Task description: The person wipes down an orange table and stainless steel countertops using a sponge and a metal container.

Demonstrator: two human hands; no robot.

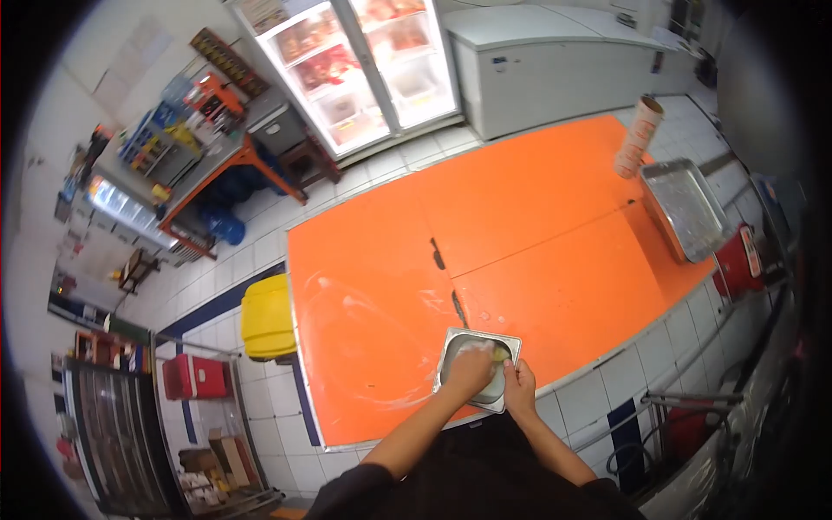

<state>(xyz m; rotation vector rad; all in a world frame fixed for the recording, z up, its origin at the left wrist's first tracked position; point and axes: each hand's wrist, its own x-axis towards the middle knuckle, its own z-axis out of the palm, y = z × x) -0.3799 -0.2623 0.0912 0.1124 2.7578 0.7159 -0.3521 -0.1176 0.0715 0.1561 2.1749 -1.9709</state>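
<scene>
A small rectangular metal pan (445,354) rests at the near edge of the orange table (555,295). My left hand (471,367) reaches down inside it, fingers closed around a yellow-green sponge (500,354), of which only a part shows. Whitish suds seem to lie around those fingers. On the right side, my right hand (520,386) grips the pan's rim. The pan's floor is partly covered by my left hand and forearm.
Wet, soapy streaks mark the table's left part. At the far right stand a large metal tray (685,208) and a cardboard roll (640,139). A yellow bin (268,316) is beside the left edge. Behind are a lit glass-door fridge (360,65) and a chest freezer (555,82).
</scene>
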